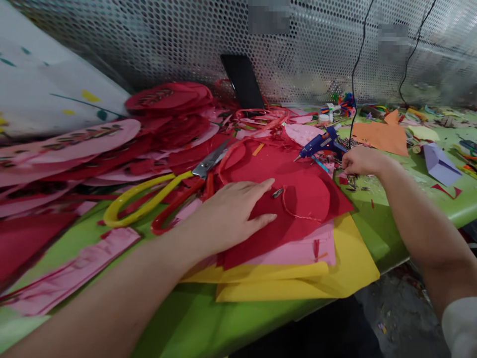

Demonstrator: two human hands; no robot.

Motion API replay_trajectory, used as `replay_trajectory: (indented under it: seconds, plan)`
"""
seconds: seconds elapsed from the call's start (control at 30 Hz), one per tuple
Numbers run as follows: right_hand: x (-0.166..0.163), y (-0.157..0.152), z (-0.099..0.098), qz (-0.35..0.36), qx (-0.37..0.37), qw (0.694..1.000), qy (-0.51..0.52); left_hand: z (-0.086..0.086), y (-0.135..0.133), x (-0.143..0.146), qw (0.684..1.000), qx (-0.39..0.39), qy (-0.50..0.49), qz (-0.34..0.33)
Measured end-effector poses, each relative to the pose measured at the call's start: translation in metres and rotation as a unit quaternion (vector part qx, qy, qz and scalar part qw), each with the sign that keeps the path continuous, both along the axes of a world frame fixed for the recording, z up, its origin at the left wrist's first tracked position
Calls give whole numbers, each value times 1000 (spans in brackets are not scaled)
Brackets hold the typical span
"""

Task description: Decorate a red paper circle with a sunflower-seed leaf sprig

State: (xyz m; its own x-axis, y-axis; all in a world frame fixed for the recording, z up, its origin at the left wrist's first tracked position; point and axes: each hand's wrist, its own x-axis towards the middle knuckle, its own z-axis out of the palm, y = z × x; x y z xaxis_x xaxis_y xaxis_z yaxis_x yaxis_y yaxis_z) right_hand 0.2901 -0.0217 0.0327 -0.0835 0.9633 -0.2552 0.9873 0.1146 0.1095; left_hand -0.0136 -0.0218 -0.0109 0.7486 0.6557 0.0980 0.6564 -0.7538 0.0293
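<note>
Take the red sheet (276,171) as landmark: lying at the middle of the work, on top of pink sheets (294,248) and a yellow sheet (356,251). Over its left part, left hand (238,211), palm down, thumb and fingers apart, gripping nothing; pressing or only hovering, cannot tell. Just beside its right edge, right hand (360,160), fingertips drawn together at a heap of small bits (358,186); pinching one or none, cannot tell.

Best, in all likelihood, to steady the sheet lightly with the left hand, keeping the thumb clear of the clip (278,192) and the red cord (298,215), both lying on the sheet. Pick with the right hand by sight, preferably taking a single bit from the outside of the heap rather than digging into the middle. Mind the glue gun (323,142), at the sheet's far right edge, nozzle pointing in over the sheet and body near the right hand: treat as hot, and avoid nudging with the knuckles. Watch also the scissors (209,164) at the sheet's left edge, near the left wrist: lift the forearm rather than drag across the handles.
</note>
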Motion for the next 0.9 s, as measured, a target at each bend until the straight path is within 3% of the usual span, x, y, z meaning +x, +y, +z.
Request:
replay_trajectory:
  seconds: [0.23, 0.37, 0.47, 0.7, 0.9]
  plan:
    - [29, -3, 14, -53, 101, 992, 49, 8, -5, 1, 1000, -23, 11, -3]
    - [37, 1, 9, -94, 85, 990, 63, 13, -8, 2, 999, -38, 27, 10]
    - [36, 5, 2, -110, 131, 981, 89, 14, -8, 2, 999, -44, 31, 10]
    - [29, 21, -15, -46, 208, 965, 153, 13, -7, 2, 998, -51, 35, 11]
    - [37, 10, -1, -73, 198, 968, 134, 10, -7, -2, 999, -34, 25, -1]
